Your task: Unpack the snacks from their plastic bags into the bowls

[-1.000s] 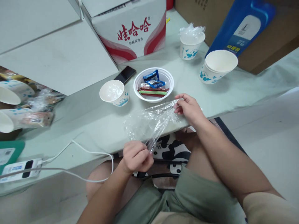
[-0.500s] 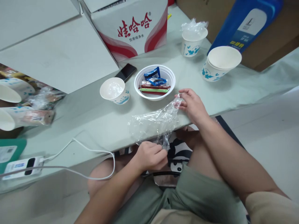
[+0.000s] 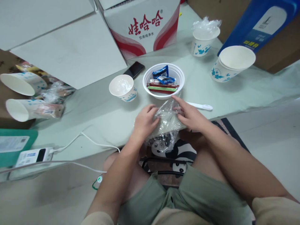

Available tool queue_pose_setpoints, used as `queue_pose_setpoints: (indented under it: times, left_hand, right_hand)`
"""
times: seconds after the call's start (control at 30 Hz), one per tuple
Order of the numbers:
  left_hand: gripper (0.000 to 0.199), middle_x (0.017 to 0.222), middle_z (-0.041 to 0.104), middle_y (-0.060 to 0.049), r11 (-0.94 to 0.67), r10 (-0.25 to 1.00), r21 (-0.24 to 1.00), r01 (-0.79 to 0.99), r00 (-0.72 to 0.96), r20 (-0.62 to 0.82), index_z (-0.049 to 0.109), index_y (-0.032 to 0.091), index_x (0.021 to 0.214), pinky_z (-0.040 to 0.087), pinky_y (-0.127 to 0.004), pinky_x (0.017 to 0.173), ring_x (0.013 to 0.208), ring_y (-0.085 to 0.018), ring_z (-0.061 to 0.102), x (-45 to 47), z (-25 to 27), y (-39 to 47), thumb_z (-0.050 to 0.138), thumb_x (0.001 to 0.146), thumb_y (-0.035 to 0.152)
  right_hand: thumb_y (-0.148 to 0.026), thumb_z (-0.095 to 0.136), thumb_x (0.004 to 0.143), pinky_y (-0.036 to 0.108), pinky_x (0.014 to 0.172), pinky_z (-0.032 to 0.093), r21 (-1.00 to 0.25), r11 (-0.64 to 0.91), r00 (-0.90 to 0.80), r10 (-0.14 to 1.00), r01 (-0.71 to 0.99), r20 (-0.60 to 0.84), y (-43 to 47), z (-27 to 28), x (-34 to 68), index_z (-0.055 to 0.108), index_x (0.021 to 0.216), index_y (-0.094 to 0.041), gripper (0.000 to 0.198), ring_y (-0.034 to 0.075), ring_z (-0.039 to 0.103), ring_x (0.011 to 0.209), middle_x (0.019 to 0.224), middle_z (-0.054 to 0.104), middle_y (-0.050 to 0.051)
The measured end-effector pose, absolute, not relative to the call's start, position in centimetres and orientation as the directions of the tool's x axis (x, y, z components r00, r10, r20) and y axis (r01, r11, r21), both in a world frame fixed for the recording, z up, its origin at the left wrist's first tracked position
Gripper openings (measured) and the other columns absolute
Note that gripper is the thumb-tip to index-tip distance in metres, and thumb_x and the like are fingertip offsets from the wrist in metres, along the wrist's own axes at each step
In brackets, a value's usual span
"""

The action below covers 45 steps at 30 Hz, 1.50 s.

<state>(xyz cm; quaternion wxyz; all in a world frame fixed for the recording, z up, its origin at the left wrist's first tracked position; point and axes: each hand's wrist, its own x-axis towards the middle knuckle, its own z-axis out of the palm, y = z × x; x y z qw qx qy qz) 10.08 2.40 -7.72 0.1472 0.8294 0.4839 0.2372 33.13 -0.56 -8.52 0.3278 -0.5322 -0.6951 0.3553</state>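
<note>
A crumpled sheet of clear plastic film [image 3: 169, 117] lies across the table's front edge, its lower part hanging over my lap. My left hand [image 3: 145, 122] has its curled fingers on the film's left side. With the index finger stretched toward the bowl, my right hand [image 3: 191, 115] grips the film's right side with its other fingers. Just beyond the hands stands a white plastic bowl [image 3: 180, 82] holding several wrapped snacks [image 3: 162, 89], blue packets among them. A white plastic handle [image 3: 202, 106] sticks out beside my right hand; its other end is hidden.
A paper cup [image 3: 127, 95] with clear film inside stands left of the bowl, near a phone [image 3: 136, 69]. Farther right are a film-topped cup [image 3: 199, 47] and stacked cups [image 3: 220, 70]. A white cable [image 3: 98, 144] runs from a power bank [image 3: 32, 156] at left.
My left hand has moved up from the lap to the table's edge, closer to my right hand. The film is bunched more tightly between them. The white handle has come into sight.
</note>
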Motion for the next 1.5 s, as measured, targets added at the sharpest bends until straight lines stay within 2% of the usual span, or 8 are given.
queue_pose_setpoints:
  times: [0.13,0.47,0.6,0.73,0.83,0.97,1.17,1.5]
  left_hand:
    - [0.037,0.056,0.056,0.001,-0.245,0.956,0.778,0.579,0.277,0.096,0.066,0.019,0.073,0.039,-0.026,0.055,0.053,-0.013,0.052,8.8,-7.0,3.3,0.048,0.098,0.04]
    - [0.049,0.046,0.051,0.002,-0.058,0.998,0.937,0.344,0.003,0.061,0.055,0.02,0.06,0.029,-0.023,0.043,0.043,-0.01,0.041,4.5,-6.4,5.0,0.059,0.089,0.059]
    - [0.05,0.043,0.049,0.003,-0.004,0.999,0.956,0.292,-0.037,0.015,0.054,0.02,0.062,0.024,-0.023,0.037,0.036,-0.008,0.034,4.5,-6.5,4.9,0.061,0.086,0.063]
    - [0.051,0.044,0.05,0.004,0.04,0.996,0.983,0.181,-0.09,-0.024,0.053,0.021,0.064,0.021,-0.023,0.034,0.035,-0.008,0.035,5.0,-6.5,4.8,0.062,0.083,0.067]
    - [0.047,0.046,0.051,0.004,0.088,0.989,0.987,0.133,-0.13,-0.071,0.053,0.021,0.065,0.023,-0.022,0.034,0.036,-0.008,0.037,5.4,-6.3,4.7,0.063,0.085,0.062]
    - [0.041,0.048,0.054,0.004,0.162,0.973,0.975,0.154,-0.19,-0.132,0.052,0.02,0.067,0.023,-0.021,0.034,0.033,-0.006,0.033,5.6,-6.1,4.7,0.06,0.088,0.054]
    - [0.031,0.053,0.06,0.002,0.298,0.943,0.943,0.147,-0.201,-0.266,0.055,0.02,0.07,0.021,-0.021,0.032,0.032,-0.006,0.037,5.5,-6.1,5.0,0.06,0.085,0.046]
    - [0.016,0.05,0.057,0.003,0.357,0.909,0.916,0.184,-0.296,-0.295,0.054,0.019,0.059,0.024,-0.022,0.033,0.033,-0.007,0.039,4.3,-6.1,5.3,0.056,0.072,0.029]
  right_hand:
    - [-0.014,0.049,0.086,0.049,0.092,0.059,-0.882,-0.022,-0.002,1.0,0.47,-0.026,-0.2,-8.3,33.1,0.048,0.149,-0.026,0.064,0.025,0.076,0.091,0.12,0.074,0.009]
    - [-0.027,0.057,0.088,0.029,0.058,0.055,-0.961,-0.25,0.222,0.95,0.114,-0.221,1.0,-7.7,33.3,0.066,0.091,-0.021,0.012,0.014,0.064,0.059,0.077,0.071,0.002]
    - [-0.03,0.057,0.087,0.029,0.052,0.052,-0.975,-0.189,0.307,0.941,0.12,-0.145,1.2,-7.9,33.5,0.062,0.1,-0.022,0.016,0.013,0.056,0.053,0.074,0.066,0.001]
    - [-0.031,0.055,0.087,0.042,0.081,0.058,-0.913,0.102,0.48,0.825,0.394,0.299,-0.3,-7.4,34.0,0.06,0.11,-0.025,0.024,0.023,0.066,0.09,0.105,0.065,0.008]
    - [-0.031,0.059,0.085,0.051,0.105,0.049,-0.706,0.426,0.047,0.838,0.566,0.544,-2.5,-6.6,33.5,0.061,0.119,-0.03,0.035,0.03,0.061,0.118,0.118,0.064,0.009]
    - [-0.026,0.067,0.082,0.059,0.121,0.032,-0.529,0.663,-0.614,0.73,0.53,0.3,-4.2,-6.6,31.7,0.06,0.132,-0.035,0.051,0.032,0.043,0.144,0.147,0.057,0.004]
    - [-0.016,0.058,0.09,0.057,0.118,0.037,-0.492,0.68,-0.664,0.707,0.544,0.243,-3.7,-7.7,31.5,0.067,0.092,-0.024,0.012,0.028,0.052,0.139,0.135,0.068,0.006]
    - [-0.007,0.056,0.073,0.053,0.115,0.038,-0.71,0.537,-0.686,0.72,0.456,0.104,-6.1,-5.6,34.1,0.047,0.07,-0.023,0.019,0.024,0.068,0.112,0.107,0.075,0.003]
